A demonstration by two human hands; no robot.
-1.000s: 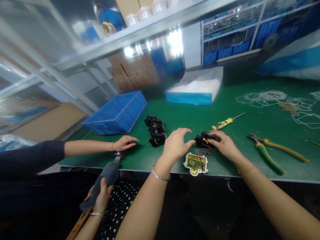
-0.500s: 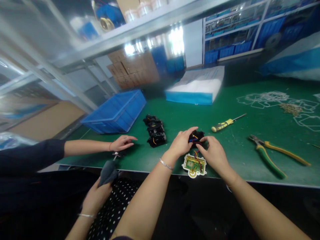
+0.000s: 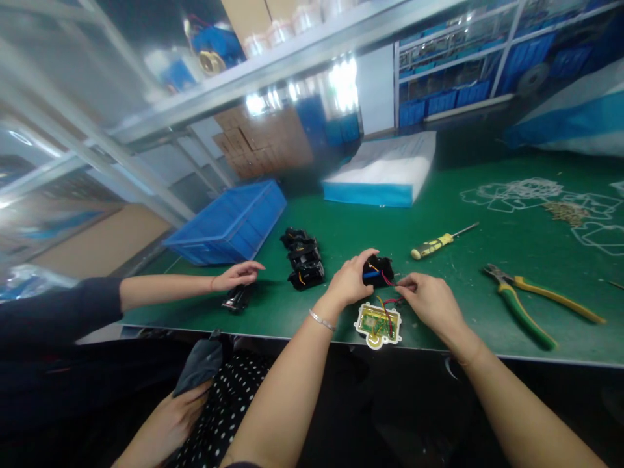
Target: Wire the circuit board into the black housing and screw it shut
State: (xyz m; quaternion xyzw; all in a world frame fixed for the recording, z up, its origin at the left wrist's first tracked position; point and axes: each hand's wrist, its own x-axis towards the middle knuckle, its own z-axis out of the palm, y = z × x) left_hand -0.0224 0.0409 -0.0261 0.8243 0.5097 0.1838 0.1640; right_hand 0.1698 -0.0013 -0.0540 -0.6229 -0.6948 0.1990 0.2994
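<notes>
My left hand [image 3: 348, 281] is closed around a small black housing [image 3: 377, 270] with a blue part and coloured wires, lifted just above the green table [image 3: 468, 299]. My right hand [image 3: 429, 300] pinches the red wire [image 3: 394, 283] that runs from the housing down to a white-rimmed circuit board [image 3: 379, 323] lying at the table's near edge. A bracelet is on my left wrist.
A row of black housings [image 3: 302, 257] lies left of my hands. A co-worker's hand [image 3: 236, 275] rests by another black part [image 3: 237, 299]; their other hand holds a grey cloth [image 3: 199, 365]. Yellow screwdriver [image 3: 439, 240], green-yellow pliers [image 3: 533, 299], blue bin [image 3: 229, 224], white-blue stack [image 3: 383, 169].
My left hand came across and took hold of the black housing. My right hand let go of the housing and now pinches the red wire. The co-worker's cloth hand dropped below the table edge.
</notes>
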